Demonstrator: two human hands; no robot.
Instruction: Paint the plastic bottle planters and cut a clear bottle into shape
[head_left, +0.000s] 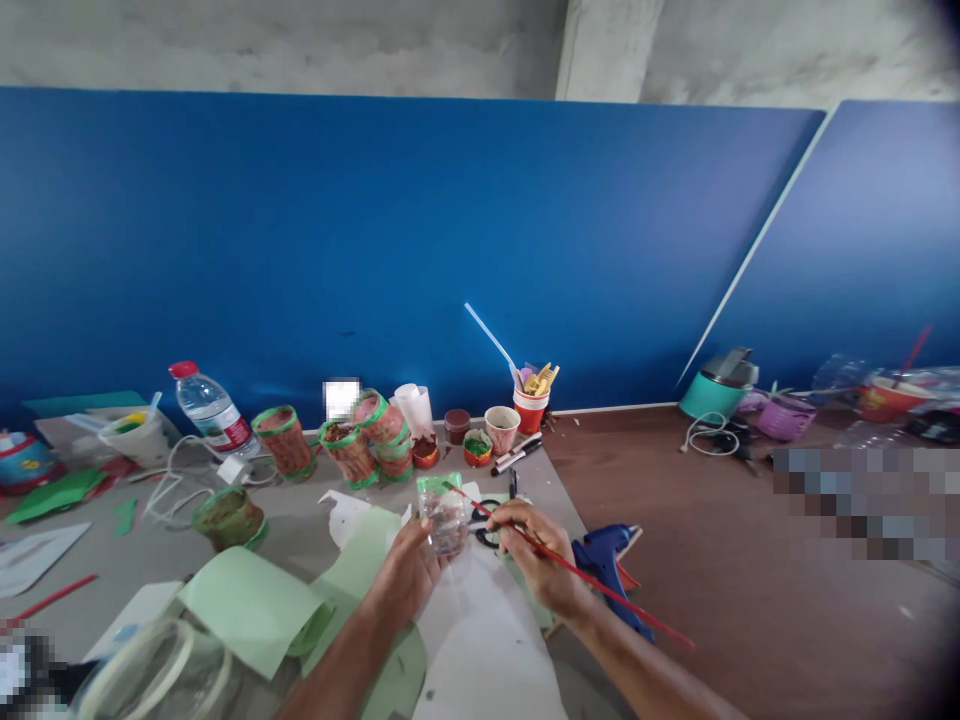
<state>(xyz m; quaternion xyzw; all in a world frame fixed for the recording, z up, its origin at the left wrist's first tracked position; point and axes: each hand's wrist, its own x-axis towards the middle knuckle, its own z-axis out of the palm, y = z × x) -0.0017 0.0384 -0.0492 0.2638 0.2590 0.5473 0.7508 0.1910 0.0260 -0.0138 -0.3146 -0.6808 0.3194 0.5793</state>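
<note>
My left hand (411, 572) grips a small clear plastic cup (448, 525) with a green band at its top. In my right hand (541, 560) is a long red paintbrush (592, 578), its tip at the cup's upper edge. Black-handled scissors (487, 537) lie just behind my right fingers. Below both hands spreads white paper (480, 640), with pale green paper (247, 605) to the left. Small pots of brown paint (425, 452) and green paint (477, 448) stand behind the cup.
A blue glue gun (604, 560) lies right of my right hand. Several painted brown-and-green cups (285, 445), a water bottle (214, 410) and a red cup of sticks (531, 408) stand near the blue partition (375, 250). A clear container (161, 670) is at the front left.
</note>
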